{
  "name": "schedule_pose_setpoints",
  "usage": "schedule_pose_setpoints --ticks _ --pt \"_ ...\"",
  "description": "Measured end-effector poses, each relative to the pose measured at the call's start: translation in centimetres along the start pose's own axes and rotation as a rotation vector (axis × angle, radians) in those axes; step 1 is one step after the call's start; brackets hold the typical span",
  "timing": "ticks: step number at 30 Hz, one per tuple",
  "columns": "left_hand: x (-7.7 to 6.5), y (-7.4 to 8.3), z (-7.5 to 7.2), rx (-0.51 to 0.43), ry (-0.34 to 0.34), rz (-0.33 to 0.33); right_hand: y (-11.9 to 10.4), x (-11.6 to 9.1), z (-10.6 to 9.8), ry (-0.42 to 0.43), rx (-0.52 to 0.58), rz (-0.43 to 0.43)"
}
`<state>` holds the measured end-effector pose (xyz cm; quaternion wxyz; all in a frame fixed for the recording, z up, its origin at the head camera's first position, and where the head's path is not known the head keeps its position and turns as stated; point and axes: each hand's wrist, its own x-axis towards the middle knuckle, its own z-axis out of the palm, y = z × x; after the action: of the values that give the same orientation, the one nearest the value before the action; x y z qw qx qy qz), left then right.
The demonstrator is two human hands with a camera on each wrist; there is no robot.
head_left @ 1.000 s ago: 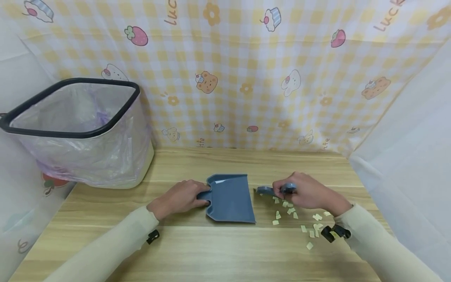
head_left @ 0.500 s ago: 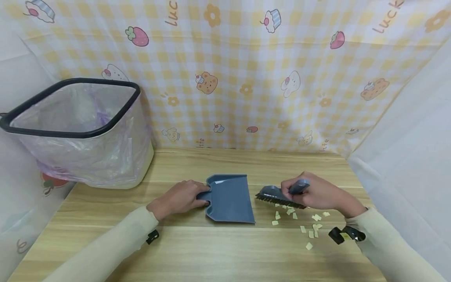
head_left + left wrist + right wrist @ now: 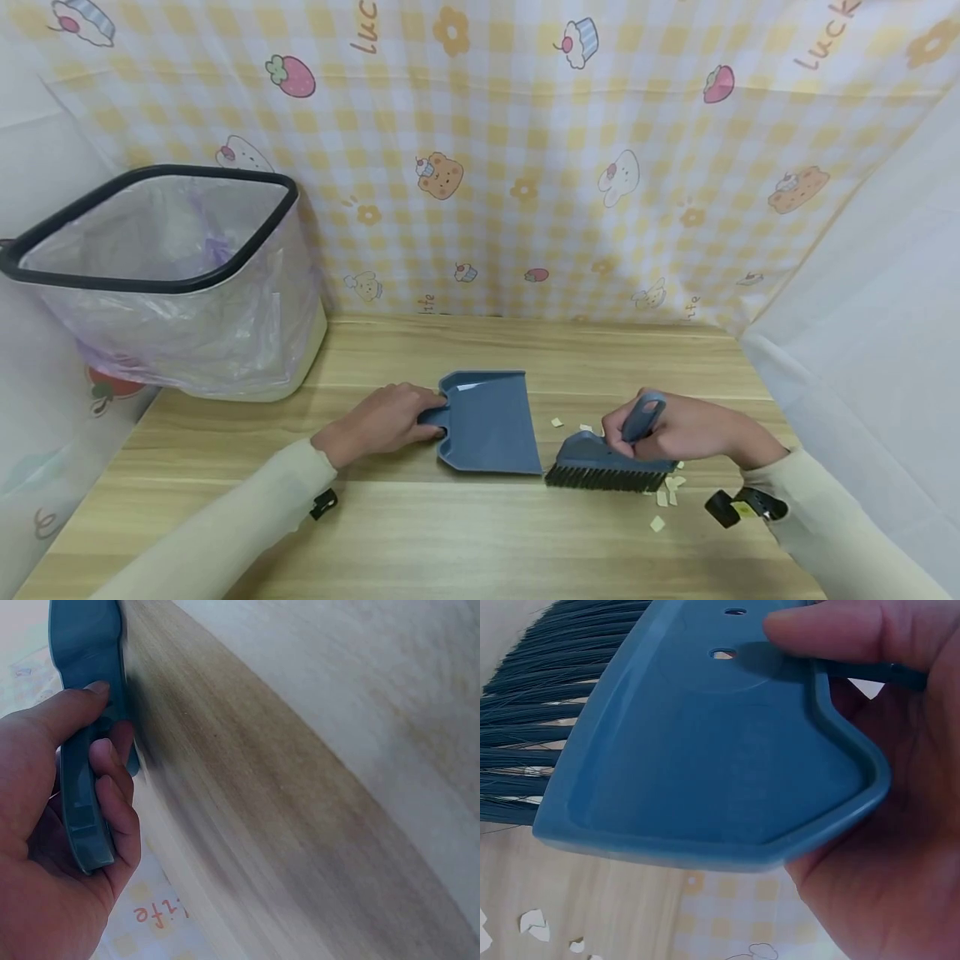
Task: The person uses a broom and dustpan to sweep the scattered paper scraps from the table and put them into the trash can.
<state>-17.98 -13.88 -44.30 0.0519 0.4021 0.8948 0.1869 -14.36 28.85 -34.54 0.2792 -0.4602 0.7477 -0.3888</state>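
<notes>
My left hand (image 3: 386, 423) grips the short handle of a blue-grey dustpan (image 3: 491, 425), which lies flat on the table with its wide lip facing right. In the left wrist view the fingers curl round the dustpan handle (image 3: 82, 802). To the right, my right hand (image 3: 675, 425) holds a blue-grey hand brush (image 3: 600, 454) by its handle, dark bristles down on the table. The brush's left end is close to the dustpan's near lip corner. Small pale paper scraps (image 3: 662, 498) lie right of and behind the brush; the brush hides others. In the right wrist view bristles (image 3: 525, 727) spread over scraps.
A bin (image 3: 300, 350) with a black rim and a clear bag liner stands at the table's back left. A yellow checked cloth (image 3: 510, 233) hangs behind the wood-grain table (image 3: 450, 542). White sheets (image 3: 877, 350) flank both sides.
My right hand has moved the brush toward me and a little right, turning its bristles into view. It now covers many scraps, while a few show behind it. The left hand and dustpan stay put.
</notes>
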Motion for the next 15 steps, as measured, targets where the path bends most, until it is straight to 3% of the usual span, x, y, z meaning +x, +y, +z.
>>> schedule_pose_setpoints --ticks 15 --pt "0.0 0.1 0.0 -0.003 -0.011 -0.013 1.4 -0.8 -0.9 0.058 -0.001 0.083"
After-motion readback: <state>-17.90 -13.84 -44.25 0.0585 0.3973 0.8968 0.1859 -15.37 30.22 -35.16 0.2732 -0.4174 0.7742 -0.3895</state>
